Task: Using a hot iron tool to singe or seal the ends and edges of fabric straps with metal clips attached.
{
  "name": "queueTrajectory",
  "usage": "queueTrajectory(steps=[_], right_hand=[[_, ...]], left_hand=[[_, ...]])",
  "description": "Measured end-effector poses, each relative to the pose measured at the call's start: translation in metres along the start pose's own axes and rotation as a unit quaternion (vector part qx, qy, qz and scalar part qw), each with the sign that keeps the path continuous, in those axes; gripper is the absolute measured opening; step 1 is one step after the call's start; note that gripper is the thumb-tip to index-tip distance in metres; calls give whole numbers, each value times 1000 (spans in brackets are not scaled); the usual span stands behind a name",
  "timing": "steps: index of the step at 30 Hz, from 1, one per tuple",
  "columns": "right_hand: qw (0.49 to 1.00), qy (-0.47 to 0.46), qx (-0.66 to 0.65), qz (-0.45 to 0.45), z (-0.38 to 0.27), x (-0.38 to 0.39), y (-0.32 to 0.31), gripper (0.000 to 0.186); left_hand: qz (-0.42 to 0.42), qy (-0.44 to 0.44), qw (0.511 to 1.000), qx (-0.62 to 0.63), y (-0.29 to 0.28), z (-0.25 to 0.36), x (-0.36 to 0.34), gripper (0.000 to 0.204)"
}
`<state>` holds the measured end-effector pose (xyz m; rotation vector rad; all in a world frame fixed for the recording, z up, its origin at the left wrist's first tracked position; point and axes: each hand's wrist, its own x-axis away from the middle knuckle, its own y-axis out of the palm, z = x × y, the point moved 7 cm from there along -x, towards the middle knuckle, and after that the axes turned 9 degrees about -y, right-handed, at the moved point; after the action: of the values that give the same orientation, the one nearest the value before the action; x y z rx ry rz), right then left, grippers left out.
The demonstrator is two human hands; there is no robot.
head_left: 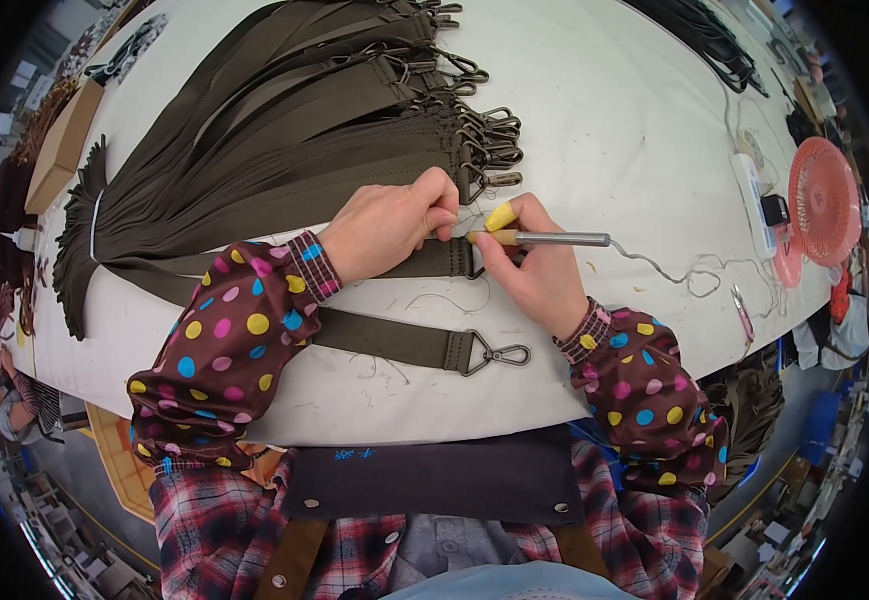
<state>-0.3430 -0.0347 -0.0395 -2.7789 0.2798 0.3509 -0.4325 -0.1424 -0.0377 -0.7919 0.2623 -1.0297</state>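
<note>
My right hand (537,275) grips a pen-shaped corded tool (565,239) with a metal barrel, and yellow covers wrap two of its fingertips. The tool's front end points left, close to the stitched end of an olive-brown webbing strap (410,264). Just above that strap end, my left hand (387,222) is closed in a pinch; what lies between its fingertips is too small to make out. Nearer to me lies a separate strap (385,338), its metal snap hook (500,355) pointing right.
A large bundle of straps (285,110), tied with a white band (96,222), fans across the left of the white table (615,130). A grey cord (655,268) runs right toward a pink fan (823,200) and a white power strip (752,195). Small snips (743,312) lie near the right edge.
</note>
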Motion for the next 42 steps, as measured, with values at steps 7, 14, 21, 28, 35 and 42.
queueTrajectory(steps=[7,14,21,28,35,42], right_hand=[[999,-10,-16,27,0,0,-5,18],[996,18,-81,24,6,-4,4,19],[999,2,-49,6,5,-3,5,18],[1000,-9,-18,-1,4,-2,4,19],[1000,-13,1,-12,1,-2,6,18],[1000,7,6,-23,2,-2,7,18]], left_hand=[[-24,18,1000,-9,-10,0,4,20],[-29,52,996,-72,-4,-5,6,18],[95,161,969,-159,1,5,21,17],[74,89,992,50,-3,-4,15,15],[32,14,987,156,-1,-15,11,17],[40,25,981,187,1,-18,9,17]])
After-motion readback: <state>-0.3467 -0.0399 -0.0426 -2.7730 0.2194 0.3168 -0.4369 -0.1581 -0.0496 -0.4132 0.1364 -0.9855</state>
